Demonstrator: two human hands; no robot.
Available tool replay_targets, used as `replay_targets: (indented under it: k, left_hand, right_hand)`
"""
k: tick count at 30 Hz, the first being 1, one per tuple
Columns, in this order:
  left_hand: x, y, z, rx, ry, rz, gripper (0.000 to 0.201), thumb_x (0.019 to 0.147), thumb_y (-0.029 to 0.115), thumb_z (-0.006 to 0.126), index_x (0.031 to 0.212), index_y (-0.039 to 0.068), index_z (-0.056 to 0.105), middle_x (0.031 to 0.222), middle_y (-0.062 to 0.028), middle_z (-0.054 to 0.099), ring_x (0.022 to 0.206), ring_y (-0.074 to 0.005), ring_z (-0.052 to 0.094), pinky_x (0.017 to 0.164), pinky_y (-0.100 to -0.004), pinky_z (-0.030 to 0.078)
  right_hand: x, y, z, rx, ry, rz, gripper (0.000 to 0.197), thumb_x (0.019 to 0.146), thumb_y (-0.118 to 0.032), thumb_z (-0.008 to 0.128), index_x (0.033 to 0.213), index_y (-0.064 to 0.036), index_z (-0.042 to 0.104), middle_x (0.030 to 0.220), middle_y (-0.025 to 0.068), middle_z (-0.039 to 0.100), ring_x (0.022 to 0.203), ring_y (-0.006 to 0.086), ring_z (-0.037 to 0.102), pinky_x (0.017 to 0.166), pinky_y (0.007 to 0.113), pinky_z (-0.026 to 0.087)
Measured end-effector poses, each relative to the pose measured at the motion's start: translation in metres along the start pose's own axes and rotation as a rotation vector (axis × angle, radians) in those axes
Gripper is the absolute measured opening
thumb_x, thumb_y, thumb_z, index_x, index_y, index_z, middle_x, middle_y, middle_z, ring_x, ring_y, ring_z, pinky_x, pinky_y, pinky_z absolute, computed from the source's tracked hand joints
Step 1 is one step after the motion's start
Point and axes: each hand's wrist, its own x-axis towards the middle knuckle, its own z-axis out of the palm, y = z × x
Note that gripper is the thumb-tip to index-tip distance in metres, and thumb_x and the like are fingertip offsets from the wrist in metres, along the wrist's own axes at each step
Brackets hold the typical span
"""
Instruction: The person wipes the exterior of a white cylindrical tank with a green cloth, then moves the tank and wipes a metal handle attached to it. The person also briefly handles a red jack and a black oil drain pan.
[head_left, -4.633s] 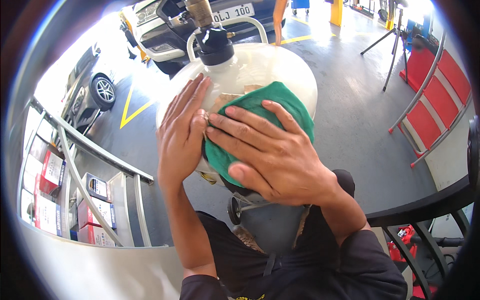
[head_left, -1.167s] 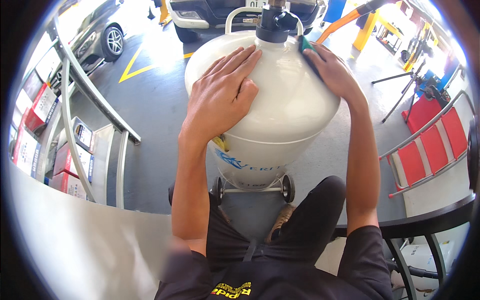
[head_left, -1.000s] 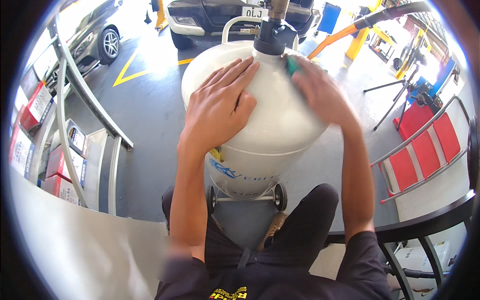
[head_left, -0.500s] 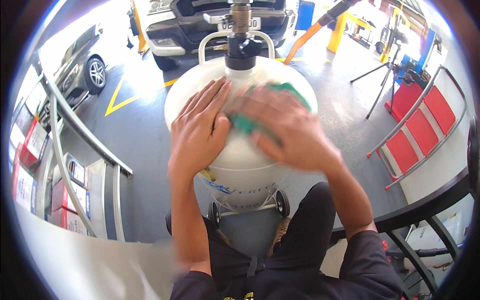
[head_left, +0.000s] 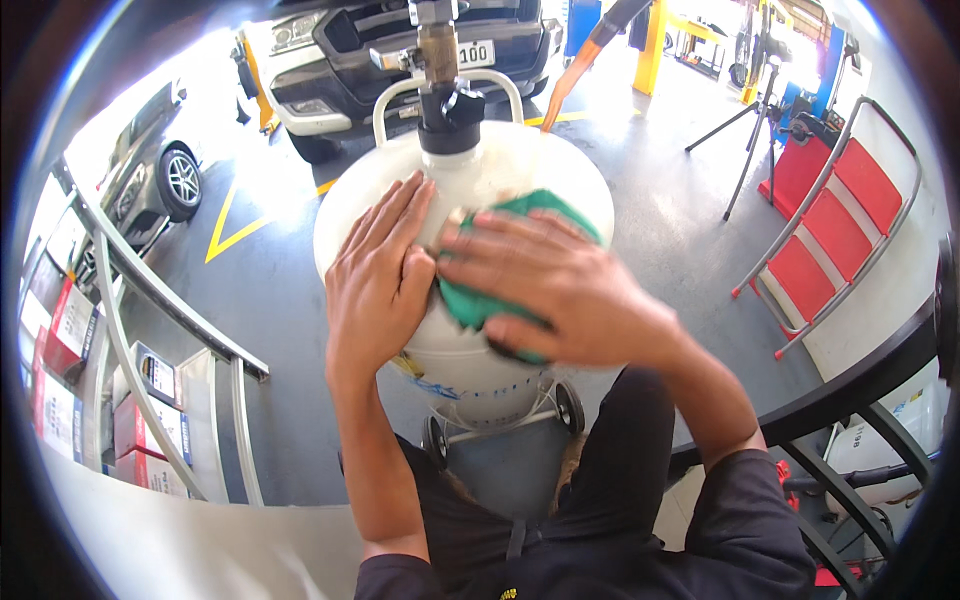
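Observation:
A white wheeled tank (head_left: 570, 165) stands in front of me between my legs, with a brass-and-black valve fitting (head_left: 446, 100) rising from its domed top. My left hand (head_left: 375, 285) lies on the left of the dome, its fingers stretched out together toward the fitting and nothing in it. On the right side, my right hand (head_left: 565, 285) presses a green cloth (head_left: 468, 305) to the dome. The cloth shows around its fingers and below the palm. The right hand is slightly blurred, and its thumb is close to the tank's near rim.
Beyond the tank is a parked vehicle's front (head_left: 400, 55), with another car (head_left: 150, 185) at far left. A metal rack (head_left: 165, 270) with boxes (head_left: 150, 430) flanks me on the left. To the right are a red folding stepladder (head_left: 835, 230), a tripod (head_left: 765, 120) and a black railing (head_left: 830, 395).
My view has shifted slightly, so the tank and both hands sit a little farther left. The right hand and green cloth appear slightly lower and less blurred. My left hand remains on the dome.

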Motion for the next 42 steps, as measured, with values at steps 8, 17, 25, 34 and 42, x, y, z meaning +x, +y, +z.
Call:
replay_targets:
  k: [8,17,25,34,42]
  left_hand:
    - [0.003,0.006,0.004,0.004,0.015,-0.037,0.058,0.093,0.016,0.049,0.147,0.002,0.064,0.153,-0.0167,0.062,0.146,-0.0356,0.055,0.125,-0.0459,0.039]
    - [0.006,0.005,0.013,0.008,0.012,-0.037,0.057,0.092,0.016,0.050,0.145,0.003,0.067,0.153,-0.0162,0.063,0.146,-0.0354,0.055,0.124,-0.0462,0.040]
    - [-0.001,0.003,0.007,0.006,0.011,-0.063,0.057,0.092,0.016,0.050,0.144,0.005,0.068,0.152,-0.0157,0.063,0.146,-0.0360,0.055,0.124,-0.0461,0.039]
    - [0.004,0.005,0.015,-0.014,0.001,-0.082,0.058,0.091,0.016,0.048,0.145,0.006,0.067,0.153,-0.0154,0.063,0.147,-0.0364,0.054,0.125,-0.0461,0.038]
    - [0.008,0.009,0.013,-0.030,-0.024,-0.087,0.063,0.089,0.015,0.046,0.148,0.008,0.065,0.156,-0.0148,0.061,0.148,-0.0361,0.053,0.126,-0.0460,0.036]
  right_hand:
    - [0.017,0.060,0.000,0.064,0.046,0.296,0.053,0.110,-0.042,0.052,0.154,-0.0138,0.058,0.162,0.0137,0.053,0.151,0.0334,0.049,0.127,0.049,0.036]
    - [0.017,0.115,0.003,0.279,0.038,0.450,0.053,0.112,-0.042,0.048,0.153,-0.0108,0.059,0.152,0.0180,0.062,0.135,0.0351,0.063,0.118,0.042,0.045]
    - [-0.005,0.016,0.002,0.063,0.019,-0.002,0.054,0.103,-0.041,0.062,0.154,-0.0247,0.060,0.160,0.0091,0.057,0.151,0.0314,0.050,0.129,0.052,0.034]
    - [0.007,0.109,0.025,0.032,0.139,0.316,0.059,0.108,-0.051,0.054,0.154,-0.0152,0.059,0.156,0.0135,0.060,0.144,0.0325,0.057,0.124,0.045,0.041]
    - [-0.012,0.118,0.025,0.122,0.277,0.111,0.047,0.105,-0.035,0.065,0.144,-0.0090,0.068,0.145,0.0132,0.069,0.131,0.0297,0.067,0.115,0.045,0.050]
